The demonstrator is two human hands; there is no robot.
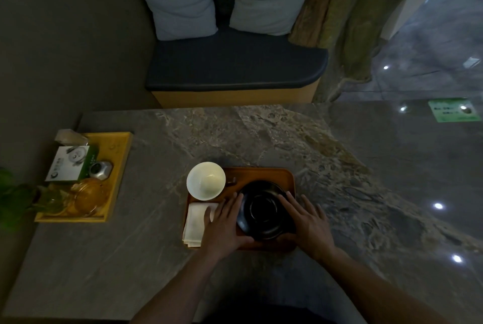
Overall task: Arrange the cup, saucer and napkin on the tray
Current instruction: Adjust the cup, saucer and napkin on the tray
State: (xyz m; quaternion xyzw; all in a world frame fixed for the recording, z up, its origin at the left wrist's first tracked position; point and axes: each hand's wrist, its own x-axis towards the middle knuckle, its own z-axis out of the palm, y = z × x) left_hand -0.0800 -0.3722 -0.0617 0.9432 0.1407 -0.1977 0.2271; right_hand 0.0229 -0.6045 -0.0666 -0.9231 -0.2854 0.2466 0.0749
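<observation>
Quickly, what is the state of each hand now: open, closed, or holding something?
Left hand: open, fingers spread, flat against the left edge of the black saucer.
Right hand: open, fingers spread, against the saucer's right edge.

a tea house or café booth, by the look of it: a marble tabletop faces a padded bench seat with two pillows, beside a yellow tray of tea supplies and a polished floor.

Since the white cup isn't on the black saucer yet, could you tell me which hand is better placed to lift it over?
Probably the left hand. It lies beside the saucer on the side nearer the cup. The right hand is across the saucer and would have to reach over it.
</observation>
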